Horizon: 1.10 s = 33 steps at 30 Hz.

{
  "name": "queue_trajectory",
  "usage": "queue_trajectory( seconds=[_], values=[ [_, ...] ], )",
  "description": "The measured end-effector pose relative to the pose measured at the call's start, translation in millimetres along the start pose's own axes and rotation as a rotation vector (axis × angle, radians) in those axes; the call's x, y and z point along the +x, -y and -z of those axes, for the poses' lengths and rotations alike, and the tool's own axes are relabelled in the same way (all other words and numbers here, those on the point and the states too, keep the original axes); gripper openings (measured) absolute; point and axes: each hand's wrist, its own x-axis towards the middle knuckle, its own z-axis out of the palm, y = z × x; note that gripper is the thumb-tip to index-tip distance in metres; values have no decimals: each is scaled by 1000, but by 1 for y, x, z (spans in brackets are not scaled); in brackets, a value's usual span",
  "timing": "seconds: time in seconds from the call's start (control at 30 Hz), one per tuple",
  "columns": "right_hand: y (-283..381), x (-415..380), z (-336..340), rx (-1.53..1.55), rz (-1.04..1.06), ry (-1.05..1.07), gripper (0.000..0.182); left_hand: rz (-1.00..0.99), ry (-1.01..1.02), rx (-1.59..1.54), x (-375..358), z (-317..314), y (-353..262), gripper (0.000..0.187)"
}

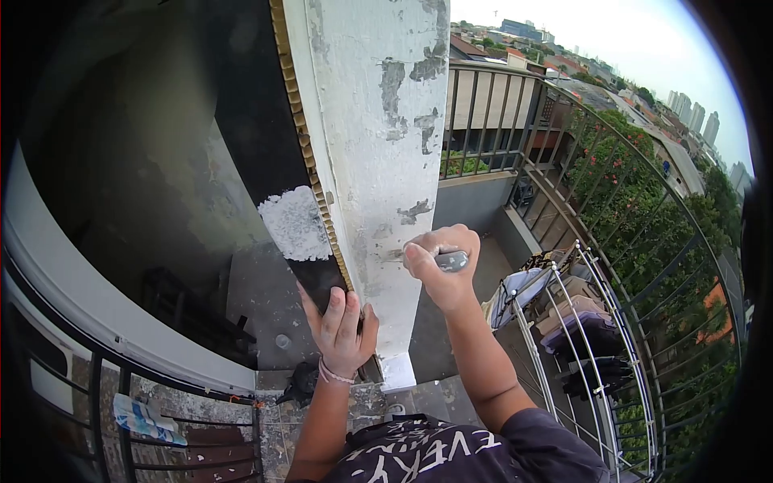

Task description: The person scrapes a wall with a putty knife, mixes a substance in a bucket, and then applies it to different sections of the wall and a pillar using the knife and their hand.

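Note:
My left hand (342, 330) is closed around the lower end of a long black board (241, 105) with a ridged, gold-coloured edge. A patch of white, lumpy putty (296, 225) lies on the board's face, just above my fingers. My right hand (447, 262) is wrapped round the grey handle of a putty knife (452, 261), held against the white wall column (362, 137). Its blade is mostly hidden by my fingers and the angle. Grey bare patches and flaked paint mark the column. White dust covers the fingers of both hands.
A metal railing (644, 169) curves round the balcony on the right. Close to my right arm stands a drying rack (555, 322) with clothes on it. At the lower left, a cloth (149, 419) hangs on black bars. The tiled floor (362, 406) is spotted with white.

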Motion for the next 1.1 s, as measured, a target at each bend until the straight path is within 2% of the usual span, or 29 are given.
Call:
queue_trajectory(
  seconds=[0.07, 0.17, 0.27, 0.4, 0.43, 0.47, 0.53, 0.57, 0.67, 0.8, 0.9, 1.0, 1.1],
  values=[
    [28, 4, 4, 72, 125, -35, 25, -3, -3, -5, 3, 1, -1, 68],
    [32, 6, 12, 162, 155, -13, 25, 3, 3, 3, 0, 1, 0, 69],
    [-1, 0, 7, 7, -62, -56, 25, 10, 6, 4, -2, 1, -1, 69],
    [8, -1, 14, 94, -24, -6, 27, -2, 8, 10, -3, 2, -2, 68],
    [18, 0, 11, 131, 59, -48, 27, -10, 3, 12, 0, 1, 0, 68],
    [14, 4, 9, 53, 50, -23, 31, -10, -6, 19, 2, -1, 1, 68],
    [2, 0, 9, -105, 8, 16, 38, 0, -2, 20, 0, 0, -1, 69],
    [-9, 2, 5, -101, -105, 24, 38, 12, 10, 15, -4, 2, -4, 70],
    [-3, -3, 4, -24, -205, -2, 29, 2, 6, 17, -2, -1, 2, 71],
    [43, 3, 18, 168, 123, -62, 29, -8, 2, 31, 0, 0, -1, 71],
    [44, 1, 27, 200, 198, -92, 30, -6, 3, 39, -1, -1, -1, 71],
    [-10, -11, 31, -3, -128, -86, 34, 11, 8, 35, -5, 0, -2, 71],
    [-16, -18, 35, -6, -135, -53, 33, 6, 20, 43, -7, 0, 0, 71]
  ],
)
